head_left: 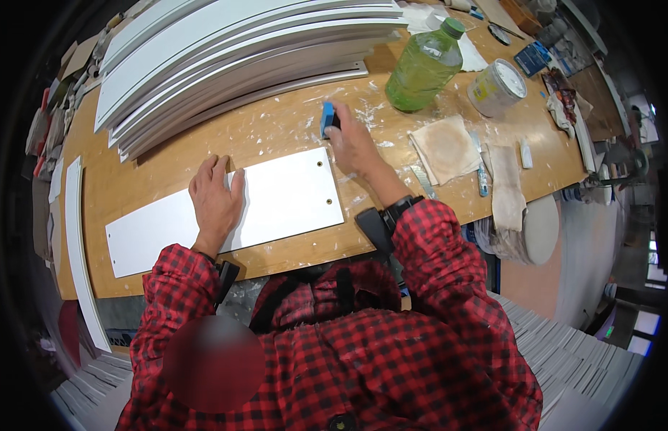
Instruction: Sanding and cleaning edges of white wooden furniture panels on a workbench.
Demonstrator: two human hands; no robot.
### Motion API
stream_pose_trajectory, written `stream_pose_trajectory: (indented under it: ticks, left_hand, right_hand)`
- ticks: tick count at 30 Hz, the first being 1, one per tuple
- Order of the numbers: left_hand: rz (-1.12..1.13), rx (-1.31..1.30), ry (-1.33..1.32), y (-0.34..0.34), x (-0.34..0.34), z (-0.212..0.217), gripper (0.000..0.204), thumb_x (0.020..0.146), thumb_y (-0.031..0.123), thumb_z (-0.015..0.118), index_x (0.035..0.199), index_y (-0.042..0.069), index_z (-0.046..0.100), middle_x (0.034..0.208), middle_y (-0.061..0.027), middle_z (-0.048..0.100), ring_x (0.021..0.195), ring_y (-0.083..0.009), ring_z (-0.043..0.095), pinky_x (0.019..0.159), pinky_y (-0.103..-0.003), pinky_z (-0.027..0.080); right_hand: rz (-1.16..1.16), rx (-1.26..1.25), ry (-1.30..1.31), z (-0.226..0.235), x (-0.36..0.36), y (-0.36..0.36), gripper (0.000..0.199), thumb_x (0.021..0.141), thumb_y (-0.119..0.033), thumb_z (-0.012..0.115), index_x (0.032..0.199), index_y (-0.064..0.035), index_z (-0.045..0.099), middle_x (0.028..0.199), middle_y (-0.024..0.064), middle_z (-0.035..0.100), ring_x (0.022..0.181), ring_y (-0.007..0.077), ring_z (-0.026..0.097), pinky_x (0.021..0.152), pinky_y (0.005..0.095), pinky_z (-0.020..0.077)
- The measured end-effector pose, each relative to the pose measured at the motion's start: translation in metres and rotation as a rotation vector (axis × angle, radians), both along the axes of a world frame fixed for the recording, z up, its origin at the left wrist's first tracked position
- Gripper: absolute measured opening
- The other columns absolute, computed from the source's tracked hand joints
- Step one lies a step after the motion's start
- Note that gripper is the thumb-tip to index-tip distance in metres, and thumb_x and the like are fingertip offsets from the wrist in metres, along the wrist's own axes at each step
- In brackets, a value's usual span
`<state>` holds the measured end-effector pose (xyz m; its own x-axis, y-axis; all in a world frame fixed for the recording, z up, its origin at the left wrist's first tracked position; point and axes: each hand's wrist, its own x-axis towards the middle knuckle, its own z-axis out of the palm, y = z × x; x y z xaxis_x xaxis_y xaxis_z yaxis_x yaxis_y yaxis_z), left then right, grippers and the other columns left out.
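A long white panel with small holes at both ends lies flat on the wooden table. My left hand rests on its upper edge, fingers stretched out and thumb apart, holding nothing. Just past the panel's right end, my right hand is closed around a small blue-and-black block, held upright at the table surface. Part of the block is hidden by my fingers, and its exact kind does not show.
A tall stack of white panels fills the far left. Rightward stand a green-capped bottle and a white tub, with a folded cloth, a blue-handled knife and a rag nearer. Another panel overhangs the left edge.
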<state>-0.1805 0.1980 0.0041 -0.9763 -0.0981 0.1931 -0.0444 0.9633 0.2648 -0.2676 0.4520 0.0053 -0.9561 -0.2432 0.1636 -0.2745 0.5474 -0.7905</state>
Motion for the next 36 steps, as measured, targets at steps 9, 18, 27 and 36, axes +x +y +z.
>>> stream_pose_trajectory:
  ticks: [9,18,27,36]
  left_hand:
    - [-0.008,0.049,0.026,-0.003,0.000,-0.001,0.043,0.086,0.034,0.053,0.117,0.004,0.053,0.123,-0.0157,0.046,0.119,-0.0279,0.040,0.102,-0.041,0.024]
    - [-0.008,0.067,0.035,-0.003,0.000,0.000,0.043,0.086,0.033,0.053,0.117,0.004,0.053,0.122,-0.0153,0.047,0.118,-0.0274,0.041,0.102,-0.040,0.024]
    - [0.005,0.030,0.016,-0.002,-0.001,0.002,0.039,0.087,0.031,0.053,0.117,0.005,0.053,0.124,-0.0145,0.047,0.117,-0.0283,0.042,0.101,-0.039,0.026]
    - [0.016,0.090,0.063,-0.004,-0.001,-0.002,0.039,0.084,0.029,0.055,0.114,0.004,0.054,0.120,-0.0144,0.048,0.116,-0.0275,0.042,0.101,-0.040,0.025]
  right_hand:
    - [0.039,-0.137,-0.013,-0.010,0.022,0.006,0.047,0.082,-0.006,0.051,0.125,-0.0065,0.034,0.102,0.0246,0.056,0.095,0.0407,0.055,0.082,0.0428,0.0438]
    - [0.213,-0.014,0.007,0.011,0.161,0.042,0.043,0.080,-0.001,0.053,0.121,-0.0024,0.041,0.108,0.0202,0.054,0.099,0.0368,0.054,0.085,0.0404,0.0439]
    - [0.044,-0.171,-0.100,0.024,0.035,-0.019,0.040,0.080,-0.011,0.059,0.116,-0.0043,0.042,0.096,0.0178,0.060,0.087,0.0309,0.060,0.074,0.0377,0.0477]
    - [-0.074,0.248,-0.019,0.010,0.010,0.000,0.043,0.076,-0.012,0.057,0.116,-0.0042,0.044,0.094,0.0191,0.058,0.089,0.0372,0.056,0.077,0.0449,0.0445]
